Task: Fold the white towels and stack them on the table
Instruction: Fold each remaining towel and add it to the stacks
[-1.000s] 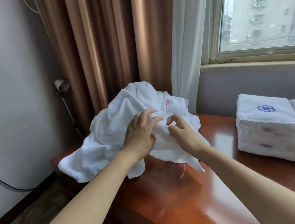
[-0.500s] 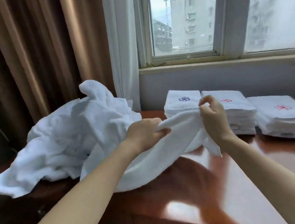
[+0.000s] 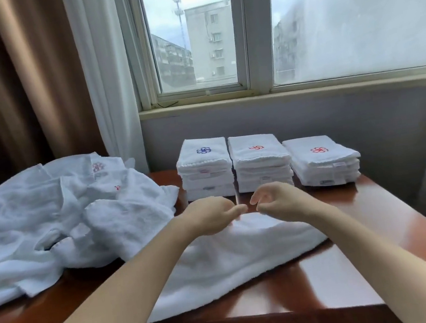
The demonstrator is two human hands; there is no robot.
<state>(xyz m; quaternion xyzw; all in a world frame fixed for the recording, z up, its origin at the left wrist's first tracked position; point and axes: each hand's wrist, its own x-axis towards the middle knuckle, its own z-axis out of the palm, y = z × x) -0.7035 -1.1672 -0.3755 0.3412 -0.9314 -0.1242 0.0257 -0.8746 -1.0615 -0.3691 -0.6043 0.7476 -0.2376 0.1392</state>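
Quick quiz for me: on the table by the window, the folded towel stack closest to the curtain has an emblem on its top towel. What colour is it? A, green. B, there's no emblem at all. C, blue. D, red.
C: the leftmost folded stack has a blue pinwheel emblem on top, while the middle stack and the right stack carry red ones.

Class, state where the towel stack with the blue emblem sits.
Head view: the blue-emblem stack is leftmost of three folded stacks under the window, between the loose towel pile and a red-emblem stack.
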